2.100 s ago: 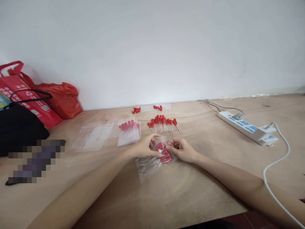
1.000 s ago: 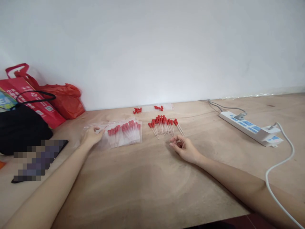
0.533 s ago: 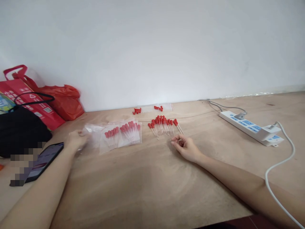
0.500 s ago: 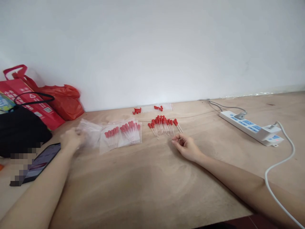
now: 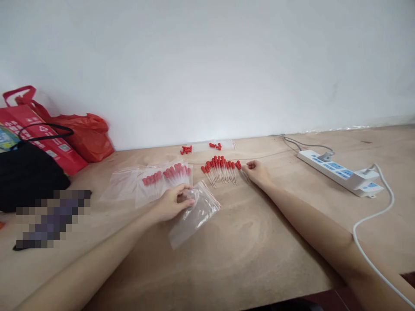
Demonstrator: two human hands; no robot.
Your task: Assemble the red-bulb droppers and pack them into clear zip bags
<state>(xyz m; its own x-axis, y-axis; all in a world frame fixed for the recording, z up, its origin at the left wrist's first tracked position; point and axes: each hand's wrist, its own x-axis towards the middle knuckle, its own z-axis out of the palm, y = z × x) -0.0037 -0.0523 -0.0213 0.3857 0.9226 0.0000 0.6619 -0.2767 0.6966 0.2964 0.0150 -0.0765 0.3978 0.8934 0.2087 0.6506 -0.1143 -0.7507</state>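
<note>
My left hand (image 5: 177,202) pinches a clear zip-lock bag (image 5: 197,214) over the middle of the table, the bag tilted with its zip edge up to the right. At the right end of a fanned row of plastic droppers with red rubber bulbs (image 5: 220,166), my right hand (image 5: 257,172) has its fingers bent in at the stem of a dropper (image 5: 239,164). Its fingertips are small and partly hidden. Behind my left hand, two clear bags of red-bulbed droppers (image 5: 177,172) lie flat and overlapping. More clear bags (image 5: 121,183) lie left of those.
Loose red bulbs (image 5: 186,150) and a clear bag (image 5: 201,147) with bulbs on it lie by the wall. A white power strip (image 5: 340,172) and its cable (image 5: 356,229) are on the right. Red bags (image 5: 90,138), a black bag (image 5: 29,177) and a blurred-out phone (image 5: 55,220) are on the left.
My left hand has come from the pile of bags at the left to the middle, bringing a clear bag. My right hand has shifted slightly up and right to the end dropper.
</note>
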